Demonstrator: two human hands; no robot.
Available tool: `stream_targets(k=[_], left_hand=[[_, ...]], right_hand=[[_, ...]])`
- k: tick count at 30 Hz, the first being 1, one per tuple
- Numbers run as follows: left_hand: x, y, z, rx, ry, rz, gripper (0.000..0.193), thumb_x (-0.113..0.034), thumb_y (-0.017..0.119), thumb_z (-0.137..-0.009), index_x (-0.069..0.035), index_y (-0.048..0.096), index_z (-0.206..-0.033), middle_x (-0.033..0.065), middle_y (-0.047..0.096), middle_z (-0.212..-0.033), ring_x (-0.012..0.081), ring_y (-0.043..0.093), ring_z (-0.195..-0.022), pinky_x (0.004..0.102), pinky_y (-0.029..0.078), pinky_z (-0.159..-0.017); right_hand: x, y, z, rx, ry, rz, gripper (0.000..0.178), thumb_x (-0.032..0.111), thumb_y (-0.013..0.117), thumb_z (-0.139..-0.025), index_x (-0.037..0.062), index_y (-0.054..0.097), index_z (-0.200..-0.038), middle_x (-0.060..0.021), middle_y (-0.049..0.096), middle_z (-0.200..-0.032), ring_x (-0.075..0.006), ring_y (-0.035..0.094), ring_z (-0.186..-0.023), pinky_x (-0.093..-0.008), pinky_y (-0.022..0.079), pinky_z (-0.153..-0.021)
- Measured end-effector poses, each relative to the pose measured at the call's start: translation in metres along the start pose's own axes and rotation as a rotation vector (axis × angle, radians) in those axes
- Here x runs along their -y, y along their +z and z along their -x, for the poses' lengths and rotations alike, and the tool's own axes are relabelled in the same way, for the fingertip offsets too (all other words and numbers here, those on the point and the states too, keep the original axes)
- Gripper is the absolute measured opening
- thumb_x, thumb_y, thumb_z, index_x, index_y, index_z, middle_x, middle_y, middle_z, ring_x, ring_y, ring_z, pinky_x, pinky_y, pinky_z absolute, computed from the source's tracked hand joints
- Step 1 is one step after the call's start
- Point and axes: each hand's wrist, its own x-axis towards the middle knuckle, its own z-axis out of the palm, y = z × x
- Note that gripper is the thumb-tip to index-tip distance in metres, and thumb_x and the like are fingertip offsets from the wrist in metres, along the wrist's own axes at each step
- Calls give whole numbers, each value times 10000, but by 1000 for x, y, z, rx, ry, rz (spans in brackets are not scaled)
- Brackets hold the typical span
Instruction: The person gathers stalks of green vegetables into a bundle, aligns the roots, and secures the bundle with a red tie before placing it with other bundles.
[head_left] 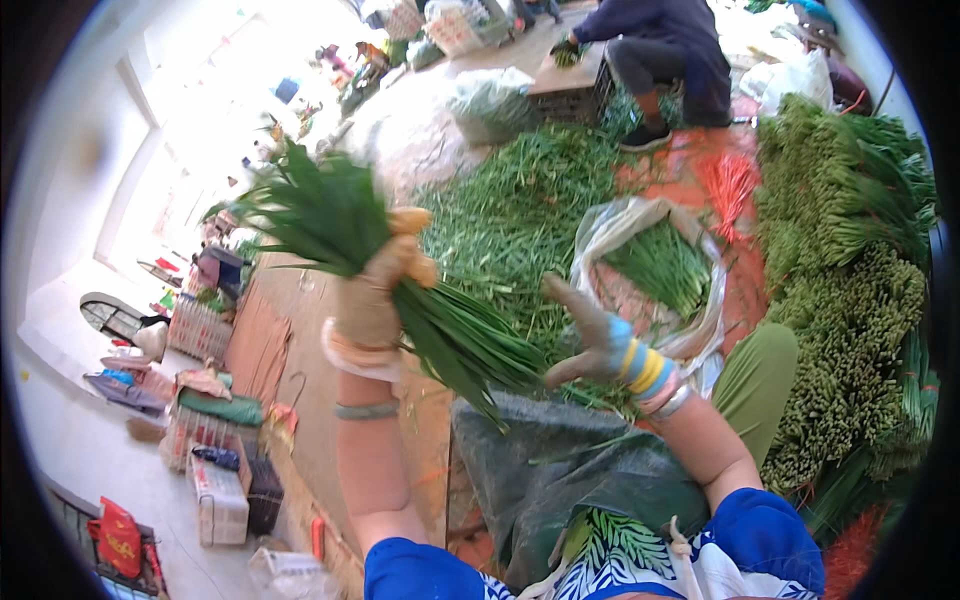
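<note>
My left hand (372, 300), in a tan glove with orange fingertips, is closed round a thick bunch of garlic chives (325, 205). The leafy ends fan out to the upper left, and the stalks run down to the right. Beside the stalk ends my right hand (598, 345) is open, thumb and fingers apart, in a dirty glove with coloured bands at the wrist. Nothing is in it. Just beyond that hand stands a white sack (590, 245) with its mouth turned back, some loose chives (665, 262) inside. A dark green sheet (540, 480) covers my lap.
Cut green leaves (510, 200) form a wide heap ahead. Bundled budded stalks (840, 330) are stacked high at the right, near red ties (728, 190). A co-worker (675, 55) sits at the back by a crate (570, 95). Baskets (205, 330) line the left.
</note>
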Motion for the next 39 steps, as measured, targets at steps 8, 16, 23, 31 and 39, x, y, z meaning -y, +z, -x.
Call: stream_targets(k=[8,16,23,31,39], left_hand=[[41,93,9,175,-27,70,246,17,628,-783,22,608,-1028,78,648,-926,118,606,-787,235,504,-716],[23,13,12,419,104,374,945,-185,730,-720,-89,123,-1438,104,326,-1387,186,259,-1297,342,236,-1048],[151,-133,116,246,-147,67,971,-639,539,-761,-27,168,-1416,139,288,-1419,234,288,-1307,350,283,-1038],[164,-110,242,138,-300,910,1172,-706,639,-595,4,167,-1399,106,352,-1380,200,413,-1214,341,307,-1031],[242,-123,306,-380,-250,1168,889,-485,710,-698,0,318,-1331,146,493,-1243,271,491,-1142,419,404,-970]], right_hand=[[24,27,-46,-276,41,-312,611,160,788,-613,32,487,-1129,-112,579,-1072,-182,550,-1002,-312,442,-862],[63,-17,-55,-235,47,-854,576,133,647,-696,-38,432,-1203,-98,609,-806,-219,620,-770,-325,521,-718],[46,28,-83,15,179,-1318,590,169,586,-796,-26,334,-1293,-29,585,-845,-172,600,-798,-362,510,-783],[10,177,-130,325,543,-1418,583,212,624,-767,-2,384,-1253,-82,589,-880,-229,618,-770,-443,528,-735],[-97,307,-122,497,1023,-1018,347,223,689,-740,59,606,-1035,-97,653,-908,-199,644,-794,-345,537,-714]])
